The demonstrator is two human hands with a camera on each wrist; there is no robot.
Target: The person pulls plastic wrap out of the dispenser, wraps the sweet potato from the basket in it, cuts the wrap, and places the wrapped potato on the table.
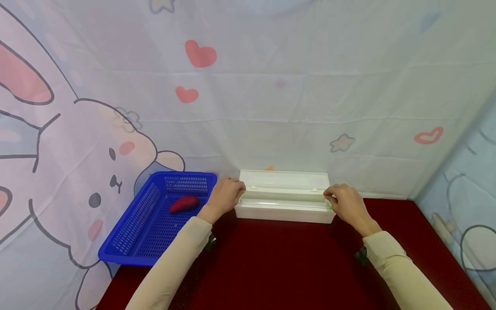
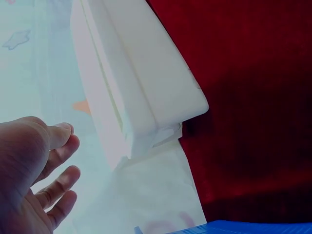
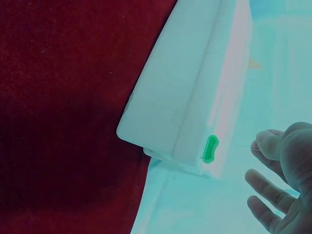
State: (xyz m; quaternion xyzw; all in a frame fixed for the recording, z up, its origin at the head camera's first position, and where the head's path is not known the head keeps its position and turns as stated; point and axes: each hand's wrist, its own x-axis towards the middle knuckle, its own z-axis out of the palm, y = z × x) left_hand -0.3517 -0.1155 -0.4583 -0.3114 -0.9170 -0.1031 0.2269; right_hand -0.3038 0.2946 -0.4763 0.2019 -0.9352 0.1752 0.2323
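A long white cling film dispenser box [image 1: 284, 214] lies on the dark red table with its lid [image 1: 284, 178] raised at the back. A green cutter slider [image 3: 210, 149] sits at its right end. At the box's left end, my left hand [image 1: 226, 194] pinches with thumb and forefinger, the other fingers loose. My right hand [image 1: 346, 203] makes the same pinch at the right end. Both wrist views show the fingertips apart from the box. A clear film seems to be in the two pinches, so thin that I cannot tell its edges.
Left of the box stands a blue perforated basket [image 1: 128, 259] with a dark red, sweet-potato-shaped item [image 1: 184, 204] inside. A cloth backdrop [image 1: 271, 107] printed with hearts and a rabbit hangs right behind the box. More printed cloth [image 1: 465, 206] borders the table's right side.
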